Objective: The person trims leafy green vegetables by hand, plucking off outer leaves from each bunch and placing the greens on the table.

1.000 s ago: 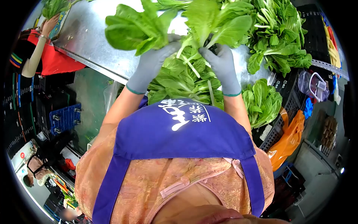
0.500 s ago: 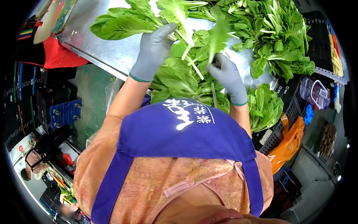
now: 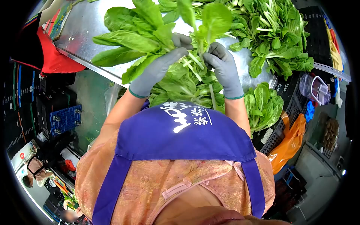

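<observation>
My left hand [image 3: 159,69], in a grey glove, is closed around the stems of a bunch of leafy greens [image 3: 131,39]. The leaves fan out above it to the left. In its grey glove, my right hand [image 3: 225,69] pinches the stem of a leafy green stalk [image 3: 213,24] that stands upright, close beside the bunch. Below both hands, between me and the table, lies a heap of loose greens [image 3: 178,84] with pale stems showing. Its lower part is hidden by my apron.
A large pile of greens [image 3: 270,33] covers the right of the metal table [image 3: 82,41]. More greens [image 3: 264,107] sit near a black crate [image 3: 275,138] at my right, beside an orange bag [image 3: 290,144] and a clear jug [image 3: 315,89]. Another person's arm [image 3: 48,11] shows at far left.
My hands have come closer together. The bunch in my left hand has turned, its leaves now spreading wider. The stalk in my right hand, blurred before, is now beside the bunch.
</observation>
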